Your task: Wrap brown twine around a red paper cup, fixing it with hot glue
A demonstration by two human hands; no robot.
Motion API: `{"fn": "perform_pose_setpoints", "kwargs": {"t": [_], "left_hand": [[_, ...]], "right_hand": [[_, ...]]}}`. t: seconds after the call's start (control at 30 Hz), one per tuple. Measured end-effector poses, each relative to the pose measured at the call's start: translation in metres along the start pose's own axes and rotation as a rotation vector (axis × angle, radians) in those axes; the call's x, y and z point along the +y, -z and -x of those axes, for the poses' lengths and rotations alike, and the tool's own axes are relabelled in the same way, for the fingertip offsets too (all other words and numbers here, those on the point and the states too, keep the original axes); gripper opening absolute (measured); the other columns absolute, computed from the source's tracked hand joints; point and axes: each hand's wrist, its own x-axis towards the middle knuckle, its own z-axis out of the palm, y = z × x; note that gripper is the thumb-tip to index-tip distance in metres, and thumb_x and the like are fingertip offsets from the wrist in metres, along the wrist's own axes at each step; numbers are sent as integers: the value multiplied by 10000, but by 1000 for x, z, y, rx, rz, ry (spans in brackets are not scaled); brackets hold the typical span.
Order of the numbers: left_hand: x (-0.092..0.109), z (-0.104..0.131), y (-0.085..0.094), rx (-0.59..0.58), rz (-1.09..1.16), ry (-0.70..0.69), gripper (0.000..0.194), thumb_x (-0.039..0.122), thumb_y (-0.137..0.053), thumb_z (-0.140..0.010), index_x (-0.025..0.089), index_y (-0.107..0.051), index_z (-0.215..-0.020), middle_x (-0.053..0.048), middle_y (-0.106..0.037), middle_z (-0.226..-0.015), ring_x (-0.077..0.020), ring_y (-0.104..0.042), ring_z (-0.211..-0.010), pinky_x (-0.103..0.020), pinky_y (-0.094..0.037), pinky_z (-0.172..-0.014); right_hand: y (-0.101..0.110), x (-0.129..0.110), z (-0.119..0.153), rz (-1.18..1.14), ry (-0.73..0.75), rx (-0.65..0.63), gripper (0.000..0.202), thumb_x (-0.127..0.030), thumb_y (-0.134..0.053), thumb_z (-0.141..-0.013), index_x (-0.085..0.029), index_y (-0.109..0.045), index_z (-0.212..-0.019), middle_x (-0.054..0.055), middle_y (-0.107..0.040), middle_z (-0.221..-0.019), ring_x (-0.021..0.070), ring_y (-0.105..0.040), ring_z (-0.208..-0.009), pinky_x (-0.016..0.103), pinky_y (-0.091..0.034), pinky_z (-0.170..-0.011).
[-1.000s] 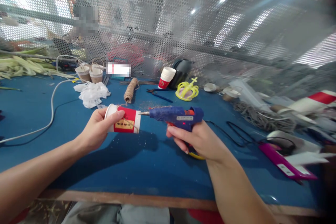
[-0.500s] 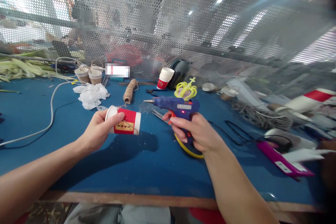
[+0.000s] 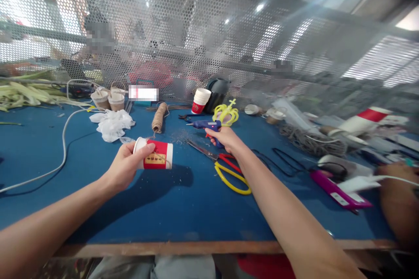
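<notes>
On its side in my left hand (image 3: 126,161) is a red and white paper cup (image 3: 160,147), my thumb pressed on its wall where a piece of twine lies. A roll of twine (image 3: 159,118) lies just behind the cup, with a strand leading down toward it. My right hand (image 3: 225,137) reaches away from me, its fingers wrapped round the handle of a blue hot glue gun (image 3: 206,125) with a small red light. The nozzle points left. Between my hands and nearer to me lie scissors (image 3: 233,178) with red and yellow handles, partly under my right forearm.
Behind the glue gun are stacked paper cups (image 3: 200,101), a dark kettle (image 3: 218,93) and a yellow crown-shaped piece (image 3: 226,114). White plastic (image 3: 113,124) and a white cable (image 3: 64,139) lie left. At right are grey cord (image 3: 310,141), a purple box (image 3: 340,189) and another person's arm (image 3: 399,200).
My right hand has carried the glue gun away from me, farther back over the table, uncovering the scissors. The cup stays in my left hand, almost unmoved. An arm now shows at the right edge.
</notes>
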Motion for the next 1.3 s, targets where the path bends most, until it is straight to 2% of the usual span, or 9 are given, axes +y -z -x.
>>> {"fn": "perform_pose_setpoints", "kwargs": {"t": [0.17, 0.33, 0.47, 0.53, 0.6, 0.67, 0.83, 1.1, 1.3], "left_hand": [[-3, 1, 3, -39, -60, -40, 186, 304, -710, -631, 126, -665, -663, -14, -688, -587, -93, -609, -533, -156, -472, -534], [-5, 2, 3, -45, -101, -53, 192, 313, -698, -639, 125, -669, -664, -22, -692, -608, -97, -604, -549, -165, -465, -540], [-4, 2, 1, -30, -134, -36, 186, 303, -689, -646, 119, -668, -671, -31, -695, -636, -109, -605, -556, -188, -464, -554], [-5, 2, 0, -46, -144, -20, 198, 313, -680, -657, 120, -670, -700, -31, -694, -646, -117, -607, -561, -208, -471, -578], [-7, 2, 1, -70, -165, -18, 201, 321, -671, -667, 127, -671, -716, -18, -686, -635, -109, -596, -550, -202, -461, -570], [-9, 2, 2, -78, -208, -33, 196, 328, -664, -676, 133, -666, -693, 6, -662, -587, -86, -564, -509, -173, -426, -521], [-10, 2, 2, -89, -277, -17, 286, 409, -614, -706, 130, -639, -649, 21, -617, -525, -73, -511, -461, -163, -372, -462], [-2, 4, -4, -74, -54, 118, 281, 390, -660, -664, 110, -640, -647, -18, -650, -544, -98, -556, -481, -186, -419, -497], [2, 6, -8, -48, -5, 185, 272, 362, -679, -644, 102, -610, -607, -29, -642, -525, -91, -544, -466, -172, -401, -463]], "right_hand": [[-5, 4, -12, 316, -42, 67, 270, -314, -486, -850, -138, -535, -1049, 59, -566, -1031, 169, -571, -865, 355, -481, -730], [-6, -10, -6, 487, 39, 107, 210, -255, -525, -825, -121, -576, -978, 92, -575, -1019, 199, -551, -923, 393, -435, -805], [-10, -44, 36, 472, 289, 92, 193, -305, -517, -810, -148, -623, -845, 99, -599, -931, 201, -538, -914, 343, -397, -830], [-16, -67, 68, 418, 465, 6, 189, -378, -557, -770, -207, -621, -818, 26, -597, -917, 148, -541, -865, 269, -413, -793], [-25, -86, 99, 340, 793, -173, 167, -355, -604, -735, -190, -615, -762, 29, -580, -864, 156, -530, -833, 283, -419, -764], [-36, -99, 121, 390, 926, -210, 144, -311, -633, -712, -171, -604, -728, 39, -562, -814, 173, -501, -829, 305, -413, -762], [-54, -105, 131, 459, 858, -177, 111, -172, -597, -720, -145, -557, -619, 55, -549, -760, 170, -481, -777, 305, -408, -707], [-34, -96, 128, -61, 543, -289, 81, -215, -565, -726, -158, -518, -692, -10, -549, -666, 92, -480, -587, 233, -398, -550], [-32, -82, 124, -329, 550, -284, 147, -213, -597, -720, -174, -618, -860, 1, -613, -755, 101, -540, -672, 262, -444, -656]]}}
